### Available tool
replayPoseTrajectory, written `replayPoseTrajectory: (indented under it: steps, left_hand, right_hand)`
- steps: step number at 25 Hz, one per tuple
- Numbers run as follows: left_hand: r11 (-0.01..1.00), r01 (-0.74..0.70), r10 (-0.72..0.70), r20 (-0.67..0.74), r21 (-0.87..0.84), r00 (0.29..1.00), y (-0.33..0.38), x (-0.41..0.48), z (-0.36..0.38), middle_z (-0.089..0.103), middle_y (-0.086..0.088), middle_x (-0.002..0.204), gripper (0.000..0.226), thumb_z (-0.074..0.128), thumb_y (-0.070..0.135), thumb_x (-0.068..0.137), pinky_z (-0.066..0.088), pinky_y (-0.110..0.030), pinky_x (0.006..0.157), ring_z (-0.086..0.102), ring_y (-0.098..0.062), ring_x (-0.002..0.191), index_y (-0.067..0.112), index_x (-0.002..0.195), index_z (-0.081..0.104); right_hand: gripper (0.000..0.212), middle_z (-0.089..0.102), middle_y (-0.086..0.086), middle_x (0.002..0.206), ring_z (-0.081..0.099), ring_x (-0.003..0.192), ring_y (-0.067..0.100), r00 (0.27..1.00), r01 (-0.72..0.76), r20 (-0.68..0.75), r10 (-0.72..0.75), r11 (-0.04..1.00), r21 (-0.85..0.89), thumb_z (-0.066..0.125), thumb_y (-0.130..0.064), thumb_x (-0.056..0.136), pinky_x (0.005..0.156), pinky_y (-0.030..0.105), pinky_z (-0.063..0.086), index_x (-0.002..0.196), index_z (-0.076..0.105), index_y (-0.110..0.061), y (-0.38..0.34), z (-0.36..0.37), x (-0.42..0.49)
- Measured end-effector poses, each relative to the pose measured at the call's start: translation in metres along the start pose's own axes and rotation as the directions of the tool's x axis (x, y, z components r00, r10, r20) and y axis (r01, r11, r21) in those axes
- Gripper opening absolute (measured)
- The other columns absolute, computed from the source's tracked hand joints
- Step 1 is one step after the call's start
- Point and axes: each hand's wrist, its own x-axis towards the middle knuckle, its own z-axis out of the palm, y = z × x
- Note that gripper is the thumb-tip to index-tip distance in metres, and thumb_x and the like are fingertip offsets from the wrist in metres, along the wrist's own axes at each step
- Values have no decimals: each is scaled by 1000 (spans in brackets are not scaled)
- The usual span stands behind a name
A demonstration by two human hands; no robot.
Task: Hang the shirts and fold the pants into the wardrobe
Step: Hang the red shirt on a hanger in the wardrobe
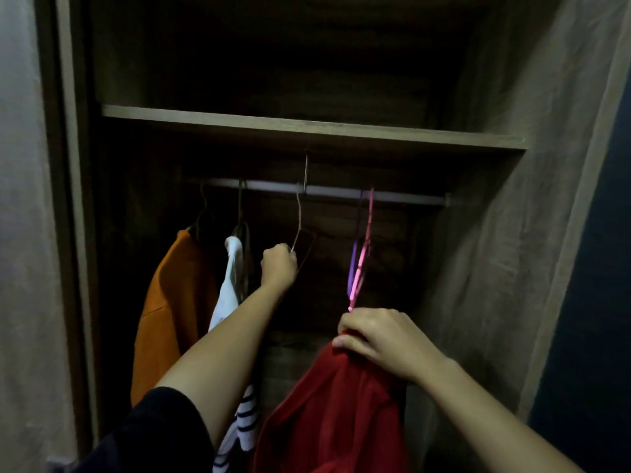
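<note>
Wardrobe (307, 128) w/ orange shirt (170, 302), striped shirt (229, 281).

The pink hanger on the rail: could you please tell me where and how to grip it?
Pinch the pink hanger at its near lower end, coming from the front and right: it hangs edge-on with that end pointing outward, the purple hanger crowds its left, and the right hand is just below.

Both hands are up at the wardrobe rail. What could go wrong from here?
1. The left hand grips a bare wire hanger close to the white striped shirt; lifting it off the rail may snag that shirt.
2. The right hand holds the bunched red shirt against the lower end of the pink hanger; tugging could drag it and the purple hanger beside it.
</note>
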Motion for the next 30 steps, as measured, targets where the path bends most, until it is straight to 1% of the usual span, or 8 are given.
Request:
replayPoseTrajectory:
  steps: [6,10,13,16,20,24,28,30]
  left_hand:
    - [993,-4,0,-41,-115,999,0,-25,-25,66,-21,102,26,44,16,94,43,-30,78,60,-36,101,2,105,63]
    - [969,5,-30,-101,-245,994,-18,-89,-46,64,-10,74,16,52,17,87,35,-25,65,61,-29,80,4,87,61]
    - [955,-10,-25,-112,-296,993,-31,-120,-74,56,1,62,15,61,25,84,36,-22,60,55,-15,65,10,86,61]
    - [976,-82,64,-94,-203,994,-49,-130,-103,63,-4,72,22,54,34,91,44,-34,71,61,-25,78,19,105,62]
    - [944,-100,66,-118,-315,991,-70,-158,-141,53,3,63,10,45,22,95,44,-30,60,56,-15,61,16,90,52]
    - [906,-62,55,-29,-420,998,-98,-188,-172,47,1,62,6,54,25,91,37,-26,56,43,-9,56,25,96,57]
    - [923,-167,154,-64,-346,986,-128,-199,-195,67,7,89,16,52,26,95,44,-18,76,58,3,80,23,102,67]
    - [863,-123,103,-68,-490,992,-145,-207,-210,63,13,70,18,49,20,97,44,-11,60,55,6,61,22,90,65]
  right_hand:
    - [36,56,-5,109,57,102,20,992,22,122,-22,1000,-1,34,-54,93,78,41,50,107,51,-26,-24,3,12]
    - [16,54,-1,108,59,97,23,981,91,167,-98,995,50,39,-35,98,78,40,49,110,45,-27,-47,-3,24]
    - [20,47,3,103,56,84,24,954,173,241,-179,984,49,37,-23,98,71,34,43,113,51,-25,-65,-9,26]
    - [22,46,5,108,55,85,24,918,241,333,-216,970,-36,44,-14,93,68,28,38,102,62,-21,-80,-16,25]
    - [25,50,3,118,59,94,28,890,279,417,-186,944,-174,42,-14,94,75,30,40,106,64,-17,-91,-16,25]
    - [33,51,4,126,58,108,27,900,279,391,-191,943,-182,41,-7,93,88,36,43,120,59,-14,-102,-11,27]
    - [42,48,2,132,52,118,23,946,146,306,-109,984,-98,40,1,90,96,36,42,125,57,-15,-103,-11,23]
    - [42,50,4,130,53,116,25,965,63,255,-61,998,-1,42,3,89,99,37,42,124,59,-13,-102,-6,20]
